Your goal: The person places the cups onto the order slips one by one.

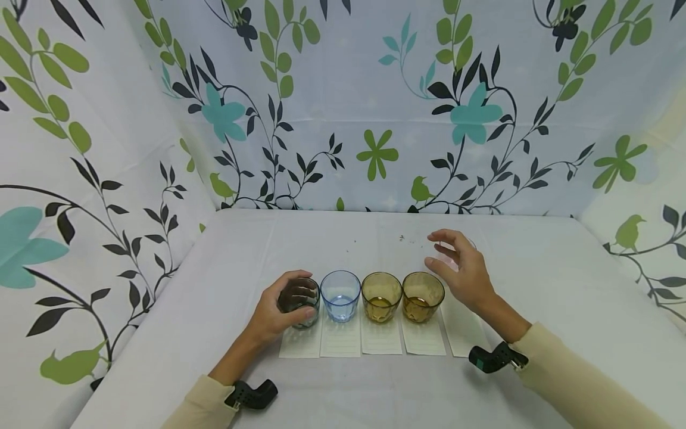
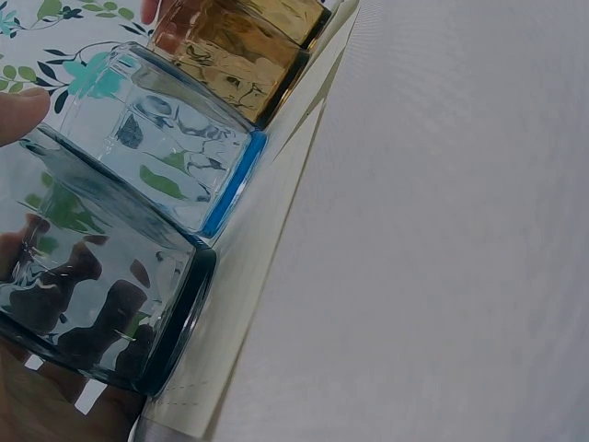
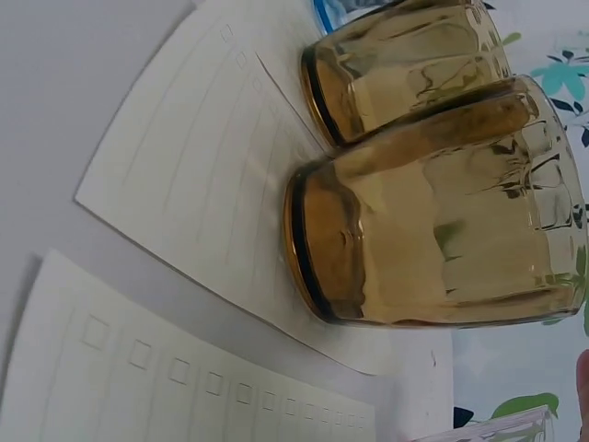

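Observation:
My left hand (image 1: 278,304) grips a dark grey glass (image 1: 306,319) at the left end of a row, fingers behind it and thumb on the near side. Beside it stands a blue glass (image 1: 340,298), followed by a first amber glass (image 1: 382,297) and a second amber glass (image 1: 423,297). Behind the right end of the row, my right hand (image 1: 466,271) curves round a clear, faintly pinkish glass (image 3: 515,428), mostly hidden by the fingers in the head view. Its clear upper edge shows low in the right wrist view, with a fingertip (image 3: 583,396) nearby.
Several pale paper strips lie side by side under the row; the rightmost strip (image 1: 465,328) has printed boxes and lines. White cloth covers the table (image 1: 343,393). Leaf-patterned curtains (image 1: 321,119) rise behind and at both sides. Small dark specks (image 1: 402,238) lie near the back.

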Action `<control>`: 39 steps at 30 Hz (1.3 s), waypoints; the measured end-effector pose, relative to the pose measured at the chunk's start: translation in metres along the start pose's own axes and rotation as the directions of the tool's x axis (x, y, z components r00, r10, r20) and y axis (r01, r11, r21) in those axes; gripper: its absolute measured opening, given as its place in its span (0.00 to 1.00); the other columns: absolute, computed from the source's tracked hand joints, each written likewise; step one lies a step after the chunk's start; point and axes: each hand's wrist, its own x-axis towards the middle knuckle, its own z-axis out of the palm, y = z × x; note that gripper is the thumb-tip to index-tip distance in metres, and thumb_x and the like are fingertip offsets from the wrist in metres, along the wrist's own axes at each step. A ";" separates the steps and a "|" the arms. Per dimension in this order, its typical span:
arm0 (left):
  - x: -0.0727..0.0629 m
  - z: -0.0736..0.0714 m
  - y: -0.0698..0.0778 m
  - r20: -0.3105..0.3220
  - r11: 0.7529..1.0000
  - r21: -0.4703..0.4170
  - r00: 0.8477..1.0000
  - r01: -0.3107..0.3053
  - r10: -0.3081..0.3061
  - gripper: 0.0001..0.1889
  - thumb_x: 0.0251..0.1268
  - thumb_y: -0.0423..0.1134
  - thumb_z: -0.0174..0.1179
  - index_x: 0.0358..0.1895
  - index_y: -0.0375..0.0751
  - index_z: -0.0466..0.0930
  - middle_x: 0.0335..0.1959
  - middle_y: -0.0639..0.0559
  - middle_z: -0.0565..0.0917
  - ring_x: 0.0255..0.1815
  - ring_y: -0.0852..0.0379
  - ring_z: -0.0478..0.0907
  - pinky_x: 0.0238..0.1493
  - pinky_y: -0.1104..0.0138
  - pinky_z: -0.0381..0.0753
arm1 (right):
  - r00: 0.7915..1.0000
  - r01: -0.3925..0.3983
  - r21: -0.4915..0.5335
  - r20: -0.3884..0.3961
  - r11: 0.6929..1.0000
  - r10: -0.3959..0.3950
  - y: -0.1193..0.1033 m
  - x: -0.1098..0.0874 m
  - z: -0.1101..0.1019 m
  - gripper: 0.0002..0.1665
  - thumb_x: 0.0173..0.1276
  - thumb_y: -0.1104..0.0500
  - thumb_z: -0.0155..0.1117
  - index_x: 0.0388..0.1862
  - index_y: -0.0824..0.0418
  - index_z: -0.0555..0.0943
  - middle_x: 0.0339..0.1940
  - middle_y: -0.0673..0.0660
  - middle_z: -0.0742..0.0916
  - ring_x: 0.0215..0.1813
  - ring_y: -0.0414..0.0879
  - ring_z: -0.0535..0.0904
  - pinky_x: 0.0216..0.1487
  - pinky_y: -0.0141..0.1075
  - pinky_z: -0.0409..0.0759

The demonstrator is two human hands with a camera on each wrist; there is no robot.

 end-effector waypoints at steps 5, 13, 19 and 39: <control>0.000 0.000 0.001 0.000 1.000 -0.007 1.000 0.002 -0.002 0.32 0.61 0.28 0.68 0.68 0.28 0.66 0.56 0.39 0.80 0.55 0.37 0.80 0.60 0.52 0.82 | 0.999 -0.005 -0.024 -0.035 1.000 0.004 0.002 0.005 -0.002 0.27 0.67 0.69 0.67 0.64 0.69 0.73 0.62 0.61 0.80 0.68 0.56 0.75 0.71 0.40 0.73; 0.000 0.000 0.000 0.002 1.000 -0.006 1.000 -0.002 0.002 0.32 0.61 0.28 0.68 0.68 0.30 0.67 0.56 0.38 0.80 0.55 0.37 0.80 0.60 0.53 0.83 | 0.994 -0.033 -0.055 -0.110 0.998 0.027 0.012 0.013 -0.005 0.25 0.67 0.66 0.69 0.62 0.66 0.75 0.63 0.61 0.80 0.69 0.58 0.75 0.72 0.45 0.71; -0.001 -0.001 0.000 0.001 1.000 -0.004 1.000 -0.009 0.009 0.31 0.61 0.28 0.67 0.68 0.38 0.69 0.56 0.38 0.79 0.55 0.36 0.80 0.60 0.53 0.82 | 0.988 -0.075 -0.135 -0.148 0.988 0.055 0.019 0.017 -0.008 0.25 0.68 0.60 0.70 0.62 0.65 0.76 0.66 0.61 0.79 0.69 0.59 0.74 0.73 0.50 0.70; -0.001 -0.001 0.001 0.000 1.000 -0.007 1.000 0.000 0.000 0.31 0.60 0.29 0.68 0.68 0.38 0.70 0.56 0.38 0.80 0.56 0.38 0.80 0.60 0.52 0.82 | 0.970 -0.225 -0.265 -0.155 0.938 0.189 0.049 0.030 -0.018 0.36 0.64 0.52 0.75 0.65 0.66 0.73 0.66 0.64 0.79 0.70 0.67 0.69 0.68 0.65 0.68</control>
